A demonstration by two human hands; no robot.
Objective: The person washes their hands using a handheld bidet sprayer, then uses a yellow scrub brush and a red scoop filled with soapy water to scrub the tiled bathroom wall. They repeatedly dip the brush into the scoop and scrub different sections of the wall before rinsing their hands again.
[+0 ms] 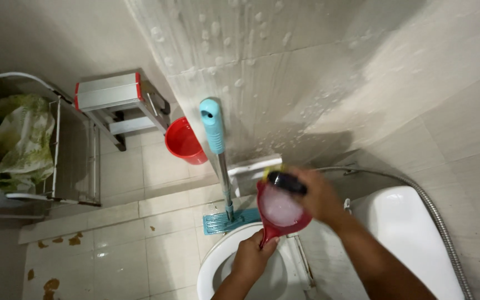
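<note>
— What did we have in our hands in the head view?

— Our left hand (253,256) was closed around the handle of a red scoop (280,210), low in the picture at about six o'clock. The scoop's bowl was full of white, foamy water and sat over the back edge of the toilet bowl (213,265).

— And the other?

— Our right hand (319,195) was wrapped around a dark brush (286,182), held at the scoop's upper rim, at one o'clock from the left hand. Whether the brush dipped into the foam, we couldn't tell.

— What stood around us?

— A mop (219,153) with a light blue grip and metal shaft leaned on the wall at eleven o'clock from the scoop, its blue head flat on the floor just beside the toilet. A red bucket (184,142) sat further out at ten o'clock, next to a folded stepladder (119,100). At nine o'clock, a wire rack (56,155) held a leafy-patterned bag (15,139).

— And to the right?

— The toilet tank (409,233) at four o'clock, with a metal hose (434,216) curving past it. The tiled wall (284,61) at twelve o'clock was spotted with water drops.
</note>
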